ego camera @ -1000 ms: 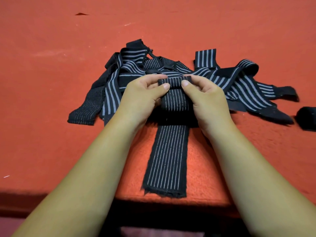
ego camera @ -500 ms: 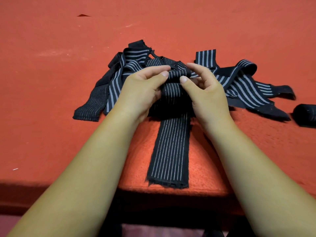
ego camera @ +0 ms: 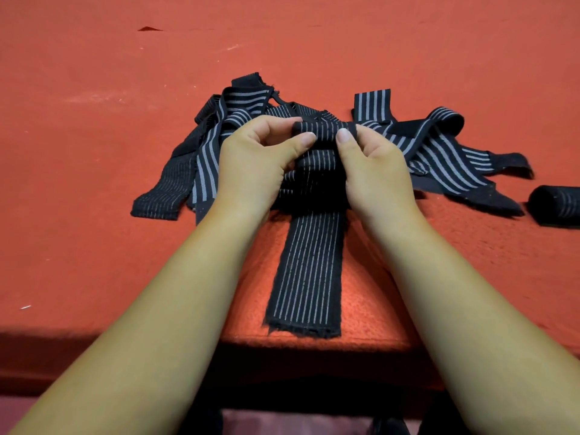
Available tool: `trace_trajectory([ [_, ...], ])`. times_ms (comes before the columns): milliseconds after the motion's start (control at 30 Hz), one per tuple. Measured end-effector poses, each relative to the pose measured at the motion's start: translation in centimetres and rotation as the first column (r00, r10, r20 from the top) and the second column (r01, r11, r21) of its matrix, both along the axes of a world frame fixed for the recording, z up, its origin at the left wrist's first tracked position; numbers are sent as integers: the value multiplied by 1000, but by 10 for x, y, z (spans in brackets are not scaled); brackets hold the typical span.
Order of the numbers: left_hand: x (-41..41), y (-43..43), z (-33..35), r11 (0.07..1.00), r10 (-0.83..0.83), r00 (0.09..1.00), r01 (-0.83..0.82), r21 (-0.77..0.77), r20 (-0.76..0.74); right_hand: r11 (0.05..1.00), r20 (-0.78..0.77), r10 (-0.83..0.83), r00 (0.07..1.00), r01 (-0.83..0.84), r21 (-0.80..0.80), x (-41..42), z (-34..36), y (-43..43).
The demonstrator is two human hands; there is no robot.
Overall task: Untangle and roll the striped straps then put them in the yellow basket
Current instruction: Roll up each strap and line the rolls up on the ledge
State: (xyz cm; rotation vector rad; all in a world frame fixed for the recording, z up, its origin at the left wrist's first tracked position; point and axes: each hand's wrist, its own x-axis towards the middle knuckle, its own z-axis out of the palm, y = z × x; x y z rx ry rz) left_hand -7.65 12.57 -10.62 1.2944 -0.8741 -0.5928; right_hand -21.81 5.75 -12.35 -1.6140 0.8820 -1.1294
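Red, felt-like cloth covers the table [ego camera: 94,199], whose near edge runs across the lower part of the view. One long black elastic strap with thin pale stripes [ego camera: 309,271] lies flat on the cloth, running from the near edge straight away from the person. Its frayed end lies at the table edge. Its far end is wound into a tight roll [ego camera: 323,128].

The left hand [ego camera: 254,161] and the right hand [ego camera: 376,164] grip this roll from opposite sides. Each hand has its fingers curled round the far side of the roll and its thumb pressed against the near side. The two thumb tips lie close together at the centre. Below the roll, the strap bunches in loose folds between the palms.

Behind and on both sides of the hands, a tangled heap of black striped straps [ego camera: 439,146] rests on the cloth. A separate rolled-up black strap [ego camera: 557,208] lies at the right edge of the view, just beside the heap's rightmost end.
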Motion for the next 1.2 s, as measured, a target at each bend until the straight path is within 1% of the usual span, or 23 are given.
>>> trace_trajectory([
  [67,0,-1,-1,1000,18,1000,-18,19,18,1000,59,1,998,-2,14,2,0,-1],
  [133,0,-1,2,999,10,1000,-11,46,13,1000,81,-18,997,17,6,3,0,-1],
  [233,-1,0,7,989,-92,993,100,112,-72,998,75,-42,996,46,-48,4,1,1],
  [300,-1,1,8,984,-124,984,138,108,-130,996,70,-39,997,44,-80,4,2,5],
  [433,3,-1,4,991,-121,973,131,40,-196,999,45,-26,999,28,-34,4,3,8],
  [567,5,-5,-1,997,-69,978,75,25,-194,998,9,-14,1000,13,59,5,10,6],
  [667,0,-7,-4,1000,-6,983,6,3,-181,996,-11,-10,1000,11,90,3,12,5],
  [767,-1,-6,-8,999,36,992,-37,-4,-124,998,-37,-22,999,24,62,0,10,2],
  [867,-2,-4,-12,995,78,994,-82,55,71,999,-34,-37,999,38,28,1,5,1],
  [933,-6,-3,-12,993,85,981,-99,71,173,998,-33,-68,997,68,14,2,2,0],
  [1100,-12,-3,-6,989,34,935,-84,125,354,996,-48,-85,995,85,10,0,3,-2],
  [1200,-13,-5,-9,987,46,905,-106,121,422,995,-74,-93,993,95,28,-2,2,-5],
])
